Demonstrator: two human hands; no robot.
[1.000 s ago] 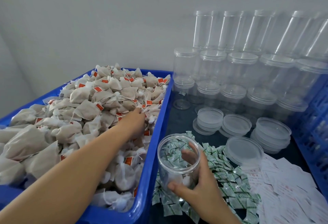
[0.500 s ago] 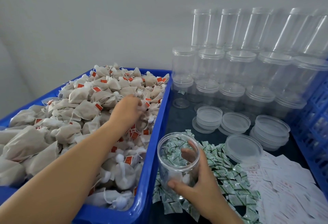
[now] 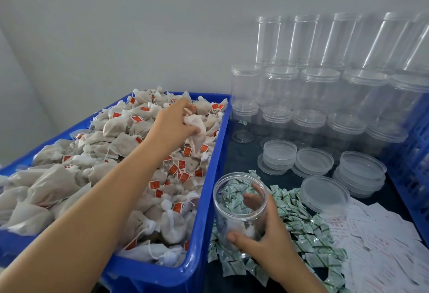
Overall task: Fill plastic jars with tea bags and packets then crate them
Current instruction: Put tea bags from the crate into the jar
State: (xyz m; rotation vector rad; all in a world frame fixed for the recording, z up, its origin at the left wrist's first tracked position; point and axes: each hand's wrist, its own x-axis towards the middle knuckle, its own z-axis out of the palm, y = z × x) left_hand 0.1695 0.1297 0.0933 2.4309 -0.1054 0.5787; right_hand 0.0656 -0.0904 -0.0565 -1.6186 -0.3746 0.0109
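Pale mesh, bunched: the left hand (image 3: 173, 123) has its fingers curled round a small cluster of tea bags (image 3: 196, 130), lifted just clear of the heap, strings and orange tags trailing under. How many bags are in the grip cannot be told; the fingers cover most of them. The forearm runs from 7 o'clock to the hand near centre frame.

The right hand (image 3: 270, 237), at 5 o'clock, wraps an open clear plastic jar (image 3: 240, 202): thumb across the near wall, fingers behind, seen blurred through the plastic. Something white sits low in the jar, indistinct.

The jar stands on a scatter of green-and-white packets (image 3: 306, 230), just right of the blue tub (image 3: 204, 200) that holds the tea-bag heap (image 3: 97, 153). The tub's left and near edges are cut off by the frame.

At 4 o'clock, white paper slips (image 3: 380, 244) with red print, too small to read. Loose clear lids (image 3: 325, 190) lie in low stacks at 3 o'clock. Behind them, at 1 to 2 o'clock, empty jars (image 3: 320, 88) are stacked in tiers against the grey wall; their outlines merge, count unclear. A blue crate (image 3: 415, 158) wall shows at the right edge, mostly out of view.
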